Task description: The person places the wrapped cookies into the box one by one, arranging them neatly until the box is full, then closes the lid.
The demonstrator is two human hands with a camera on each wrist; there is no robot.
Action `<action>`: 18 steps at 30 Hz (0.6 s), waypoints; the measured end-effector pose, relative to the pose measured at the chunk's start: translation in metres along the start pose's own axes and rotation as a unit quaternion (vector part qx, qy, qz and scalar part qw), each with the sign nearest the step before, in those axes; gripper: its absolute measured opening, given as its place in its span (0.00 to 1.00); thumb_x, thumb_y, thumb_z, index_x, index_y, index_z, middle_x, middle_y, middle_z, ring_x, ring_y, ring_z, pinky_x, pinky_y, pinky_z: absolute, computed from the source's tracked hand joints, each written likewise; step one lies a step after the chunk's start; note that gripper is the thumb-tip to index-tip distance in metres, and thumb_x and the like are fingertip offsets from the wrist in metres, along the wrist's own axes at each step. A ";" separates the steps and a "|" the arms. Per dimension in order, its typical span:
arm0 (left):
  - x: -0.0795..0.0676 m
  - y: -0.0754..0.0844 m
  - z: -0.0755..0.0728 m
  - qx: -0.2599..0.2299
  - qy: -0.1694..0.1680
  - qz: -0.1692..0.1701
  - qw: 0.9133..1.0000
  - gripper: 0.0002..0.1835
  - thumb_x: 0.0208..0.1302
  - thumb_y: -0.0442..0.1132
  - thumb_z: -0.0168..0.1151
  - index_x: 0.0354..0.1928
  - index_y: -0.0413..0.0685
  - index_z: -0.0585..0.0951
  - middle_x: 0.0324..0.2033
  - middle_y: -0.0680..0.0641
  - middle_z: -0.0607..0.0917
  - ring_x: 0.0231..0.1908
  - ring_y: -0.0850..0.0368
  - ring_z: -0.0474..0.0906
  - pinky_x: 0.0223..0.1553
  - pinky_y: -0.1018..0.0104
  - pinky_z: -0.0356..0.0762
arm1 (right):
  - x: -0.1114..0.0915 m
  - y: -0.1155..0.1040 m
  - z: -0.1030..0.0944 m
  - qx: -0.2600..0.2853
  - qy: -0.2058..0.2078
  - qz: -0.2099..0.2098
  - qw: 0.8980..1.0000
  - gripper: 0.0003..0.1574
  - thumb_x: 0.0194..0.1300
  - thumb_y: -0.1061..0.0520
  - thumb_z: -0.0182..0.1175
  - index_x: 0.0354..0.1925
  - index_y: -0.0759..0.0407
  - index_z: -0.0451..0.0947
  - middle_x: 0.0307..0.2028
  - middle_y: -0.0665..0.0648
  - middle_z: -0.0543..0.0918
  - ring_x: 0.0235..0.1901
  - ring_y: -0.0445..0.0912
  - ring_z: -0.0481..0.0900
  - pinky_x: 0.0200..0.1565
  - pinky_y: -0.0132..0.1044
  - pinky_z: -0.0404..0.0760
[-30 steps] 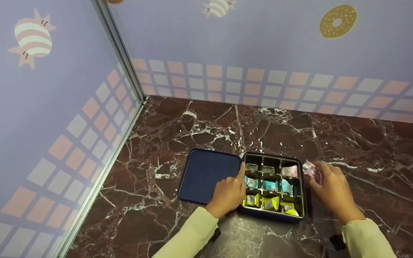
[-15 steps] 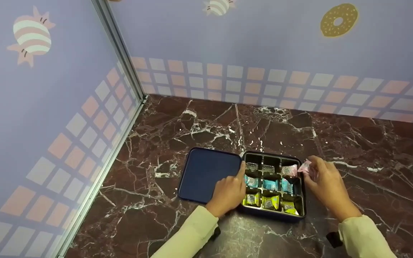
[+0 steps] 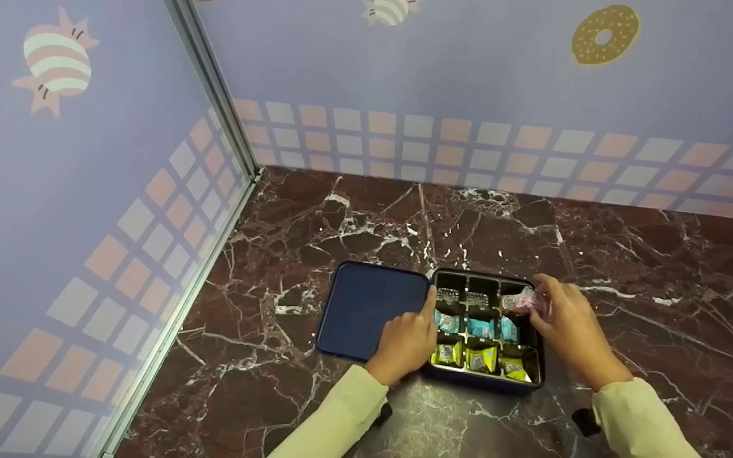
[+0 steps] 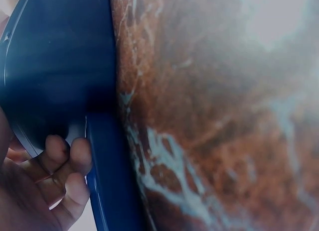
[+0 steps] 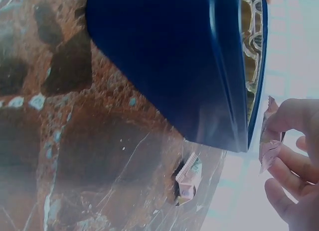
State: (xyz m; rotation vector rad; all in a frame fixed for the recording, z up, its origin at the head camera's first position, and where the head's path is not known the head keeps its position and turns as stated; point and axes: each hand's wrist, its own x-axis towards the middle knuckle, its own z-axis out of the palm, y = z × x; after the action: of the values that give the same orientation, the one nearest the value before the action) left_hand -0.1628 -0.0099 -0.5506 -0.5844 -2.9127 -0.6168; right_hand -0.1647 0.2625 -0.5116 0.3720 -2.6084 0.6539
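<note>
A navy tin (image 3: 484,381) with a divided inner tray stands on the table, its compartments holding yellow-wrapped candies (image 3: 481,359) and blue-wrapped candies (image 3: 480,328). My right hand (image 3: 570,327) pinches a pink-wrapped candy (image 5: 270,144) over the far-right compartment, where another pink wrapper shows beneath it. My left hand (image 3: 404,343) rests against the tin's left side, the index finger straight along the rim and the other fingers loosely bent. In the right wrist view, one more pink-wrapped candy (image 5: 188,181) lies on the table beside the tin.
A flat navy lid (image 3: 373,312) lies left of the tin, partly under my left hand. The marbled table (image 3: 366,216) runs back to purple walls (image 3: 468,70) printed with sweets and squares. Ridged bottoms show in the far-left and far-middle compartments.
My right hand has moved left with the pinched candy, from beside the tin's right wall to over the far-right compartment. The left hand, tin and lid stay put.
</note>
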 end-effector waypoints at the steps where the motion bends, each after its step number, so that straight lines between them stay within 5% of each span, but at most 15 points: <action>1: 0.000 0.000 0.000 0.000 -0.001 0.000 1.000 0.30 0.71 0.41 0.44 0.74 0.46 0.60 0.08 0.54 0.66 0.09 0.61 0.57 0.11 0.67 0.53 | 0.001 -0.001 0.000 -0.001 -0.004 -0.003 1.000 0.37 0.43 0.70 0.70 0.54 0.64 0.73 0.33 0.60 0.81 0.36 0.55 0.74 0.39 0.49 0.72; 18: 0.000 0.000 0.000 -0.002 0.011 0.001 1.000 0.29 0.71 0.40 0.45 0.73 0.46 0.61 0.08 0.53 0.69 0.09 0.61 0.57 0.12 0.66 0.53 | 0.009 -0.015 0.006 0.006 -0.046 0.001 0.999 0.36 0.44 0.70 0.72 0.54 0.65 0.75 0.36 0.60 0.83 0.38 0.55 0.74 0.42 0.51 0.71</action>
State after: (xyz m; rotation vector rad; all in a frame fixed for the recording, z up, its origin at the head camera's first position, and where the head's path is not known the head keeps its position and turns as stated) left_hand -0.1624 -0.0099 -0.5505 -0.5783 -2.8905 -0.6256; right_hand -0.1689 0.2449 -0.5067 0.4128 -2.6931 0.6685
